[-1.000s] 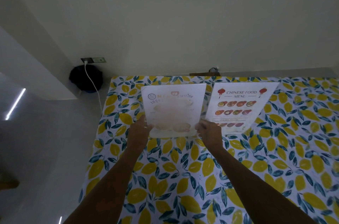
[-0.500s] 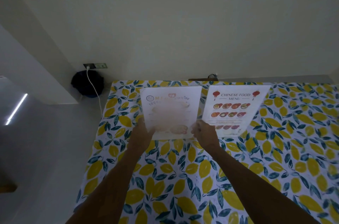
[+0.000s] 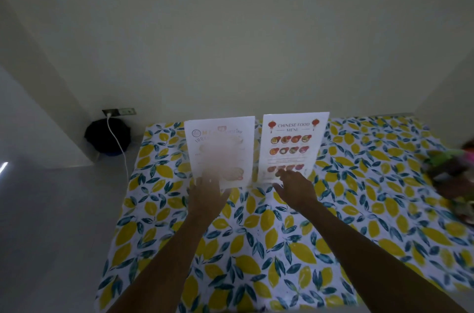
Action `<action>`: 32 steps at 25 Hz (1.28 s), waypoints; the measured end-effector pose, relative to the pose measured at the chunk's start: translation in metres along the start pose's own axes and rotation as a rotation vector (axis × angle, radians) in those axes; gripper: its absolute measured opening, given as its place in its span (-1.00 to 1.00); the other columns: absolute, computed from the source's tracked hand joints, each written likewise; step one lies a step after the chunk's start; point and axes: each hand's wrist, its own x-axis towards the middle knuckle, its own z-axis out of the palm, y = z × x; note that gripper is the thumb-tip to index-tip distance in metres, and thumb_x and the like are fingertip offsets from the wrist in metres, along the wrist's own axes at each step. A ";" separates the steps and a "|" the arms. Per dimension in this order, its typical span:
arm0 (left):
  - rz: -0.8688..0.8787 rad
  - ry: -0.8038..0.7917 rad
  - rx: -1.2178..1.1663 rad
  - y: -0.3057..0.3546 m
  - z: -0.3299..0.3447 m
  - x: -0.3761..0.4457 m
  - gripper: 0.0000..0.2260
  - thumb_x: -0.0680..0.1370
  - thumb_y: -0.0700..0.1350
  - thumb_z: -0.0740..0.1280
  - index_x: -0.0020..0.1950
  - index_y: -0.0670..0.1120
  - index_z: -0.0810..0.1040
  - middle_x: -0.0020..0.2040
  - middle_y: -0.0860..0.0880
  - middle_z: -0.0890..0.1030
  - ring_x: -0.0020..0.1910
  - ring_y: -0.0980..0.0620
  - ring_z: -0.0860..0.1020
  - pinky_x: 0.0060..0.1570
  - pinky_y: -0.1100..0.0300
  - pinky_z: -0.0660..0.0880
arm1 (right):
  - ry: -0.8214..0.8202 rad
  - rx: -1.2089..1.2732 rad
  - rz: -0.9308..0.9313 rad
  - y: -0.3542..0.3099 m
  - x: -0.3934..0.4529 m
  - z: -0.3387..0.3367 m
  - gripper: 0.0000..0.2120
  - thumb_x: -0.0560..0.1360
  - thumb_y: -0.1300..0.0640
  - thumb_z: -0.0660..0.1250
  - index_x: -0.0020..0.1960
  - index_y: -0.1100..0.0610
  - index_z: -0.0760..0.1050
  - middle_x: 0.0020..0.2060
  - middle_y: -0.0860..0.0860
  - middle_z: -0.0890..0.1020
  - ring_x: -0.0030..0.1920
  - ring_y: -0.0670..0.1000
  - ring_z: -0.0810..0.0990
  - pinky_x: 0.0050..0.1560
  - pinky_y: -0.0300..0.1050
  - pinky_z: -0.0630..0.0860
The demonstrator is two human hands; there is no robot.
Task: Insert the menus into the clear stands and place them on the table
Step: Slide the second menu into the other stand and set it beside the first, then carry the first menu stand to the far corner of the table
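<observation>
Risk I see: left hand (image 3: 207,194) and right hand (image 3: 295,188), fingers spread and released, could tip the left menu stand (image 3: 220,153) or Chinese menu stand (image 3: 292,146) on the bench (image 3: 256,248).

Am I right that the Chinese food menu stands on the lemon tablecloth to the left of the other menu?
Not quite: in the head view the Chinese food menu stands to the right of the other menu, on the lemon tablecloth.
</observation>
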 end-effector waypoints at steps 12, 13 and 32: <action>0.157 0.014 -0.019 0.102 0.016 0.023 -0.40 0.55 0.25 0.20 0.44 -0.12 0.31 0.31 -0.18 0.46 0.28 -0.21 0.44 0.22 -0.06 0.41 | 0.029 -0.038 0.053 0.094 -0.011 -0.035 -0.61 0.55 -0.13 0.26 0.31 0.03 0.43 0.18 0.07 0.57 0.22 0.14 0.52 0.07 0.06 0.56; 0.125 0.000 -0.069 0.112 0.018 0.029 -0.39 0.55 0.23 0.21 0.46 -0.13 0.27 0.32 -0.19 0.45 0.29 -0.21 0.45 0.21 -0.05 0.43 | 0.022 -0.028 0.056 0.105 -0.003 -0.035 -0.61 0.55 -0.13 0.26 0.31 0.03 0.43 0.18 0.07 0.56 0.22 0.14 0.53 0.08 0.06 0.56; -0.310 0.215 -0.356 0.183 0.044 0.089 -0.85 0.60 -0.15 0.25 0.08 -0.23 0.44 -0.07 -0.25 0.65 -0.10 -0.24 0.64 -0.24 0.04 0.49 | 0.040 0.534 -0.004 0.191 0.108 0.001 -0.80 0.58 0.10 0.30 -0.15 0.08 0.32 -0.34 0.03 0.59 -0.40 0.00 0.50 -0.41 -0.14 0.35</action>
